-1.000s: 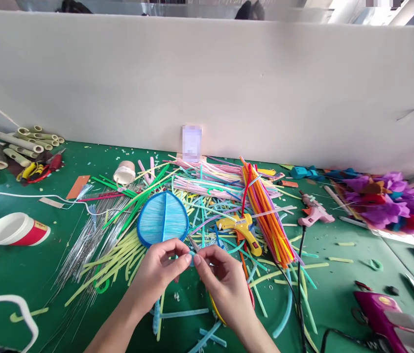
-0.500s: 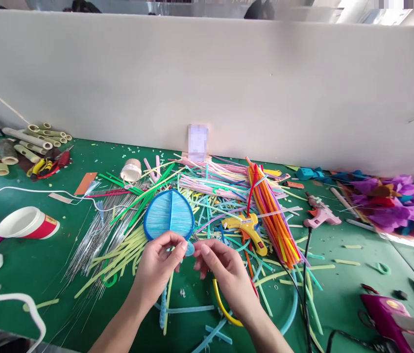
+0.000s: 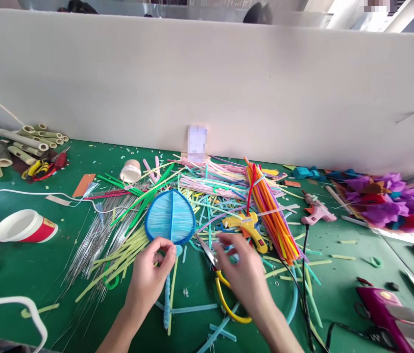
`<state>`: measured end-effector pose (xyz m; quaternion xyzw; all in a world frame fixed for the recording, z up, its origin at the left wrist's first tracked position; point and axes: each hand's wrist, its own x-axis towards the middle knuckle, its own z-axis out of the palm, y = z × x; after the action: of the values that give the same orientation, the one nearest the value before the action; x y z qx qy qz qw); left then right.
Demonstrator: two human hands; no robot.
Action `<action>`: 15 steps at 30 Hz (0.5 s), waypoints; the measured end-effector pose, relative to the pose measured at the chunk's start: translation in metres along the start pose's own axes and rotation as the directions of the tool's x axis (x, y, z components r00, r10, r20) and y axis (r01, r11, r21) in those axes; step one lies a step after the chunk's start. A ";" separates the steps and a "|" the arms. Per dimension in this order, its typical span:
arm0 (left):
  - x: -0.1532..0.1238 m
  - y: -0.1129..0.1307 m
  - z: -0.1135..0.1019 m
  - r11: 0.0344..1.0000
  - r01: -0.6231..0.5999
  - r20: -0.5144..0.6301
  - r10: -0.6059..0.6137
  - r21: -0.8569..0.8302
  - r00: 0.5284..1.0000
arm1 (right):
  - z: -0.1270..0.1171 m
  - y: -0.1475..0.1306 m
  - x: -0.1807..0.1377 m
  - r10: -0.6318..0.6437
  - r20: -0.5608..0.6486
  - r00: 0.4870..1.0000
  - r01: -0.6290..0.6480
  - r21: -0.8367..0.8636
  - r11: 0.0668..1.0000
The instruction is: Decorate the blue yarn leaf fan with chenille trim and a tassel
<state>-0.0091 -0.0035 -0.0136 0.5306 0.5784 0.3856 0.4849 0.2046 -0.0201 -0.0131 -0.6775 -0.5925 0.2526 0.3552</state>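
Observation:
A blue leaf-shaped piece (image 3: 170, 217) wound with thread lies on the green table, and a fuzzy light-blue stem (image 3: 166, 304) runs from its base toward me. My left hand (image 3: 150, 277) pinches that stem just under the leaf. Blurred by motion, my right hand (image 3: 245, 272) hovers with fingers spread over scissors (image 3: 207, 252) whose yellow handles (image 3: 229, 309) show beneath it. A yellow glue gun (image 3: 246, 226) lies just beyond its fingertips.
Coloured sticks and a tied orange bundle (image 3: 271, 215) litter the green table (image 3: 339, 284). Silver wires (image 3: 96, 240), a paper cup (image 3: 25, 226) and bamboo tubes (image 3: 19, 144) are at the left. A pink glue gun (image 3: 315, 212), purple felt flowers (image 3: 386, 201) and a magenta tool (image 3: 383, 309) are at the right. A white partition (image 3: 207, 88) closes the back.
My hands have parted. The right hand let go near the leaf's base and moved right over the scissors with its fingers spread. The left hand slid slightly left and toward me, still pinching the stem.

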 end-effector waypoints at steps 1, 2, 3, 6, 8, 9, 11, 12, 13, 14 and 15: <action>0.000 -0.005 -0.005 1.000 0.016 -0.037 -0.017 -0.017 0.999 | -0.007 0.013 0.003 -0.023 -0.141 0.990 -0.005 -0.194 0.981; 0.001 -0.011 -0.010 0.999 0.035 -0.074 -0.038 -0.039 0.997 | -0.014 0.027 0.005 -0.055 -0.233 0.971 -0.037 -0.372 0.928; 0.001 -0.016 -0.015 0.996 0.057 -0.099 -0.063 -0.062 0.993 | -0.020 0.039 0.009 -0.070 -0.279 0.958 -0.085 -0.506 0.858; 0.003 -0.027 -0.024 0.990 0.098 -0.108 -0.108 -0.099 0.988 | -0.026 0.063 0.020 0.000 -0.250 0.968 -0.174 -0.677 0.715; 0.004 -0.029 -0.026 0.990 0.089 -0.122 -0.102 -0.107 0.987 | -0.024 0.069 0.027 0.093 -0.213 0.973 -0.217 -0.684 0.696; 0.004 -0.028 -0.026 0.991 0.080 -0.141 -0.095 -0.108 0.985 | -0.023 0.069 0.030 0.128 -0.206 0.970 -0.235 -0.675 0.699; 0.004 -0.026 -0.025 0.992 0.062 -0.180 -0.081 -0.107 0.980 | -0.024 0.068 0.034 0.175 -0.229 0.958 -0.282 -0.628 0.726; 0.004 -0.025 -0.025 0.993 0.056 -0.195 -0.077 -0.108 0.978 | -0.027 0.067 0.034 0.196 -0.258 0.946 -0.315 -0.593 0.741; 0.004 -0.024 -0.025 0.993 0.054 -0.202 -0.075 -0.108 0.977 | -0.031 0.065 0.034 0.221 -0.295 0.929 -0.355 -0.550 0.756; 0.005 -0.023 -0.025 0.993 0.053 -0.207 -0.075 -0.108 0.975 | -0.035 0.063 0.032 0.254 -0.341 0.905 -0.404 -0.501 0.766; 0.006 -0.023 -0.026 0.993 0.053 -0.212 -0.075 -0.109 0.974 | -0.040 0.060 0.030 0.280 -0.390 0.877 -0.447 -0.453 0.771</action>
<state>-0.0402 0.0006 -0.0308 0.4410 0.6239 0.4544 0.4581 0.2775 -0.0004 -0.0333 -0.8815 -0.4334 0.0378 0.1834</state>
